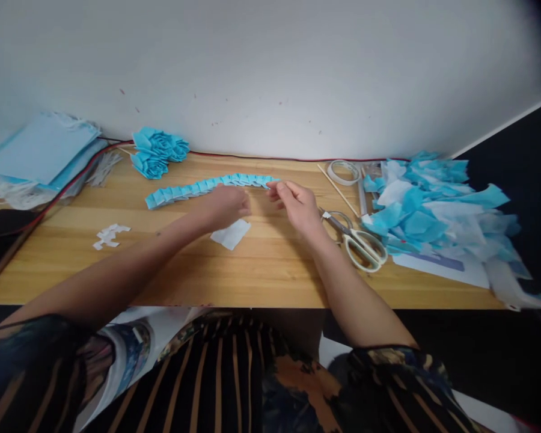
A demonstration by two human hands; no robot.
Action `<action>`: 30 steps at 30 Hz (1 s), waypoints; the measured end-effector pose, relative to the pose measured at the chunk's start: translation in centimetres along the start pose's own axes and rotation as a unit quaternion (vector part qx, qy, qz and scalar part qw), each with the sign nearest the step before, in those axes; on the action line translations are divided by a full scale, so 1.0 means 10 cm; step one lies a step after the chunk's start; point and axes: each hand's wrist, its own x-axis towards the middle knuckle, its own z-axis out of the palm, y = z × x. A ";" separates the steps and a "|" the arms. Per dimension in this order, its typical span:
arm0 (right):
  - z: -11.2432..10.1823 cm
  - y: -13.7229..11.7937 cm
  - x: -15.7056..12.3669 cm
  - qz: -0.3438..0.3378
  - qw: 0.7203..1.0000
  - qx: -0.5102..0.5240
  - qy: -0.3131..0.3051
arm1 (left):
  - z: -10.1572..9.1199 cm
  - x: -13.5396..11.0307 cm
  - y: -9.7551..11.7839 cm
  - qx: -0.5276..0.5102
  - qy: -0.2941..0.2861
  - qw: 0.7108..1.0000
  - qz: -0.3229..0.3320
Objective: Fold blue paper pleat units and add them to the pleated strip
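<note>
A long pleated strip of light blue folded pieces [180,192] lies in a shallow arc on the wooden table. My right hand [295,201] is at the strip's right end, with thumb and fingertips pinched together on it. My left hand [231,201] is curled with its back toward me, just in front of the strip's middle; its fingertips are mostly hidden, so I cannot make out what they hold. Below my left hand, a white square piece [231,236] lies flat on the tabletop.
At left are a stack of blue face masks [40,147], blue folded flowers [155,150] and small white strips [110,236]. At right lie scissors [365,248], a tape roll [343,172], a thin stick [338,190] and a heap of blue and white pieces [433,210]. A wall stands behind.
</note>
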 end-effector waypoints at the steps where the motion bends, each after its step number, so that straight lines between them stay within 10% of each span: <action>1: 0.00 0.00 0.00 -0.002 1.000 -0.003 -0.002 | -0.08 -0.09 -0.07 -0.005 0.023 0.999 -0.025; 7: 0.04 0.00 -0.02 -0.021 0.995 -0.054 -0.084 | -0.55 -1.13 -0.72 -0.037 0.118 0.979 -0.163; 14: 0.09 0.09 -0.02 -0.035 0.989 -0.089 -0.110 | -0.52 -2.13 -1.37 -0.042 0.075 0.941 -0.326; 20: 0.16 -0.02 -0.07 -0.038 0.997 0.001 -0.062 | -0.46 -2.25 -1.36 -0.031 0.121 0.910 -0.395; 30: 0.57 -0.62 -0.24 -0.077 0.979 0.018 -0.189 | -0.33 -2.23 -1.38 -0.051 0.178 0.941 -0.284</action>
